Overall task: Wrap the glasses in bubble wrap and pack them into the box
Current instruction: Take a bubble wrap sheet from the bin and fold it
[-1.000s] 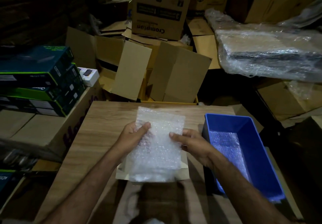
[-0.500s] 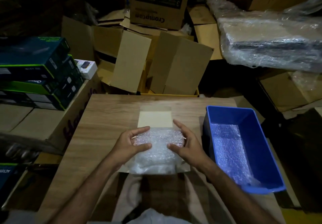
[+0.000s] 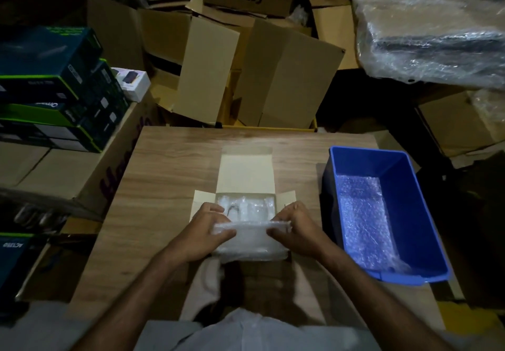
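Note:
A small cream cardboard box (image 3: 246,175) lies open on the wooden table (image 3: 169,175), its lid flap standing away from me. Wrapped bundles (image 3: 243,207) show in its far half. Over its near half I hold a folded bubble wrap sheet (image 3: 250,241). My left hand (image 3: 202,233) grips the sheet's left end, thumb on top. My right hand (image 3: 293,230) grips the right end the same way. The glasses themselves are hidden in the wrap.
A blue plastic bin (image 3: 404,186) with bubble wrap (image 3: 363,219) in its bottom stands on the table's right. Open cardboard cartons (image 3: 287,77) crowd behind the table. Stacked dark boxes (image 3: 54,91) sit at left, a plastic-wrapped bundle (image 3: 437,36) at upper right.
The bubble wrap, first held up as a flat sheet, was folded and drawn down towards me. The box's lid flap and wrapped contents are now uncovered.

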{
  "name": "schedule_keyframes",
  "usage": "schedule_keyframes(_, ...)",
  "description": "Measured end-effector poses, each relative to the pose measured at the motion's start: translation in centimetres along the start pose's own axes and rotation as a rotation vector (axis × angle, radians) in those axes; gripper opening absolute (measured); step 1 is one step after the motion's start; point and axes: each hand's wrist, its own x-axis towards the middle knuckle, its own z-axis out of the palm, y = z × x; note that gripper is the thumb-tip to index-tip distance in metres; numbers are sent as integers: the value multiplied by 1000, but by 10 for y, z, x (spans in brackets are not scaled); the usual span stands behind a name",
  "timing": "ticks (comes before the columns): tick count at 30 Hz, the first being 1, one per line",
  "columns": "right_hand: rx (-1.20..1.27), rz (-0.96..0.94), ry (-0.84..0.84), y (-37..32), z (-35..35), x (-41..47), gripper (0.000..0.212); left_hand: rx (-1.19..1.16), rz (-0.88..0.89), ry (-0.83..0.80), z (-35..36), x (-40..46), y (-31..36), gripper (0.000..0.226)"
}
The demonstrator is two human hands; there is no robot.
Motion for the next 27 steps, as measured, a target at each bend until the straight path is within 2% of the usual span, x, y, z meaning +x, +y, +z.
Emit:
schedule_keyframes(4,415,235,-38,-2,-2,-4,5,-224,-77,-19,-1,11,-5,20)
schedule_keyframes(6,461,290,29,2,3,5,14,-263,-125,45,2,24,-8,17)
schedule_keyframes(9,289,337,141,15,16,25,25,-208,-198,186,9,47,-12,15)
schedule_keyframes(13,262,390,213,21,31,43,50,-5,-216,306,14,68,-14,44)
schedule_keyframes(15,170,316,242,21,39,45,49,106,-157,315,18,69,-15,46)
schedule_keyframes(19,-148,177,259,19,53,40,34,374,-74,345,29,61,-15,39)
schedule_keyframes(23,-414,26,229,20,58,33,29,473,76,174,40,54,-19,48)
schedule_keyframes(25,-483,-10,167,17,62,34,31,522,49,28,43,53,-24,64)
schedule_keyframes(27,-509,-8,54,14,65,35,45,618,23,-121,44,52,-27,83)
